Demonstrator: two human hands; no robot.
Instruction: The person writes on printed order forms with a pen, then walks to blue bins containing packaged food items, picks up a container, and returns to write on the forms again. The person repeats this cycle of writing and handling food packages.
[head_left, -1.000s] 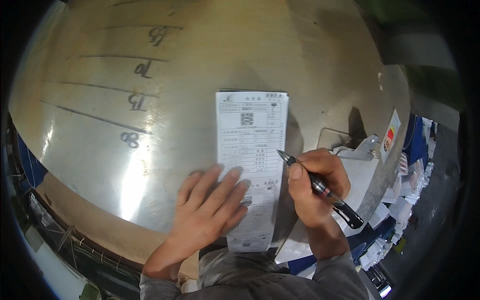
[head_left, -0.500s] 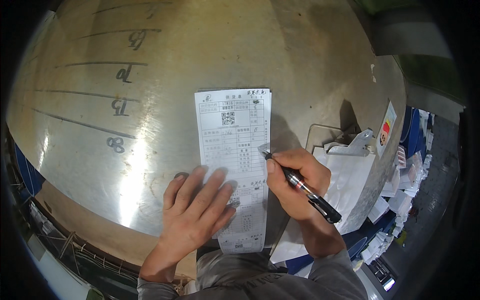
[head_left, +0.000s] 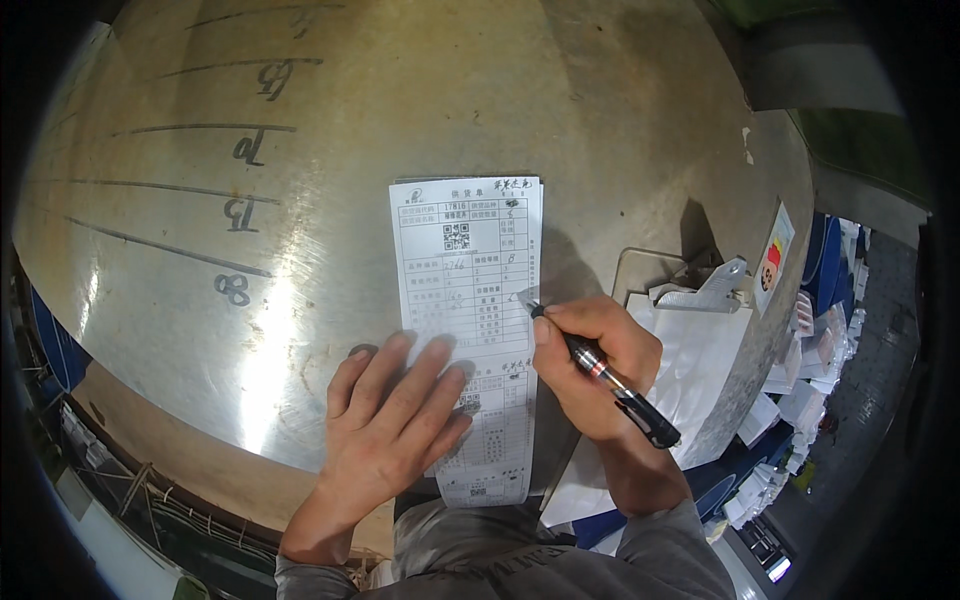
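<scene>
A long white printed form (head_left: 440, 290) with a table grid, a square code and handwriting lies on the metal tabletop, its lower end hanging toward my body. My left hand (head_left: 390, 430) lies over its lower left part, fingers spread and pressing down. Beneath those fingertips shows a dark rounded thing (head_left: 362, 350), mostly hidden. In my right hand (head_left: 605, 370) is a black pen (head_left: 600, 368), pinched between thumb and fingers. The pen's tip meets the form's right-hand column, about halfway down the upper section, where a small fresh mark shows.
At right, a clipboard (head_left: 700, 290) with a metal clip holds white sheets beside my right forearm. Farther right, a colourful sticker (head_left: 772, 258) is on the tabletop edge, and papers in blue holders (head_left: 800, 400) hang past it. Ruled black lines mark the tabletop (head_left: 480, 90) at left.
A short pen stroke now shows in the form's right column near the tip. The pen's back end has shifted very slightly; my left hand stays put.
</scene>
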